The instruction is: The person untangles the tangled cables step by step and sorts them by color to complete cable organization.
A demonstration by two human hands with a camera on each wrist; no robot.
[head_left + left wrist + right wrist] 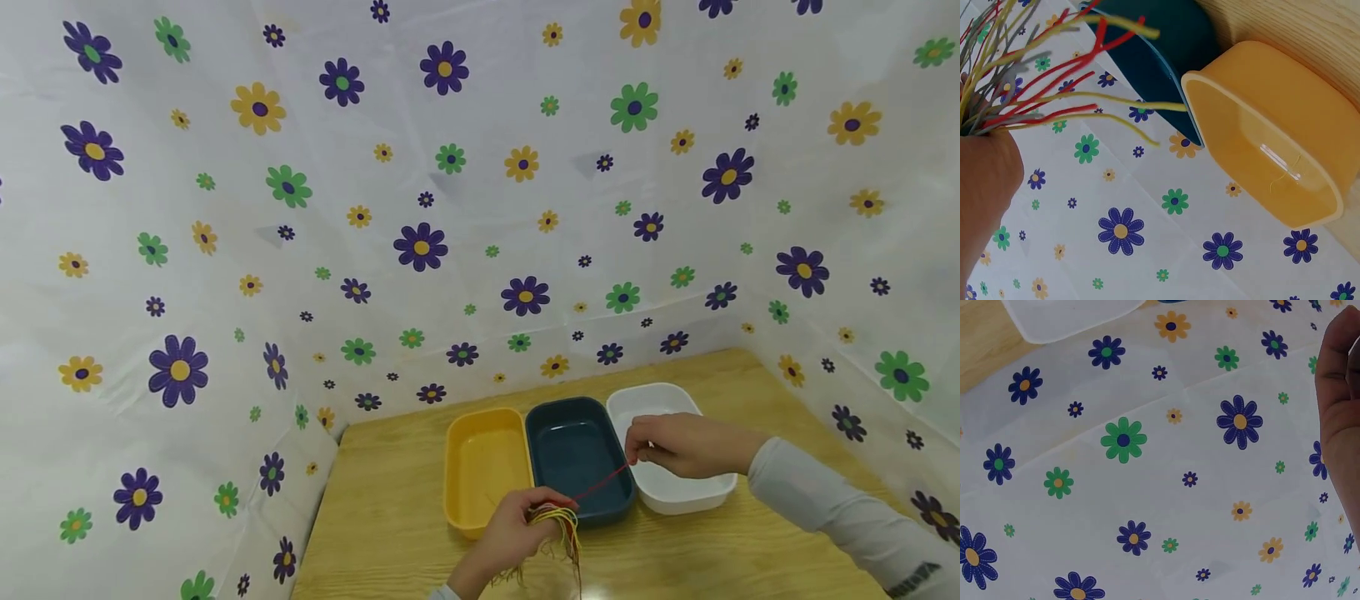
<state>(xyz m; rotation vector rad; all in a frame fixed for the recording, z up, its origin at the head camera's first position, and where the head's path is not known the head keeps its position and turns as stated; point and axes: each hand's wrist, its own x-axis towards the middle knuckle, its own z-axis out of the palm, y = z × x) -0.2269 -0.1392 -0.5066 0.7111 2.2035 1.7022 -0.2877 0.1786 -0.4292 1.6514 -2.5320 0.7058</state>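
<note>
In the head view my left hand point(513, 529) grips a bundle of thin strings point(567, 523), yellow, red and grey, whose loose ends hang below the fingers. Its cut ends fan out in the left wrist view, beside the left hand point(988, 181). My right hand point(686, 446) pinches one red string point(602, 483) between thumb and fingertips. That string runs straight from the bundle, over the dark blue bin point(573, 458), up to the right hand, which is above the white bin point(693, 502). Only part of the right hand point(1341, 394) shows in the right wrist view.
The yellow bin point(452, 483) stands left of the blue one, the three side by side on a wooden table point(382, 500). A thin yellow strand point(1285, 178) lies inside it. Flower-printed white sheeting point(480, 208) encloses the table's back and sides.
</note>
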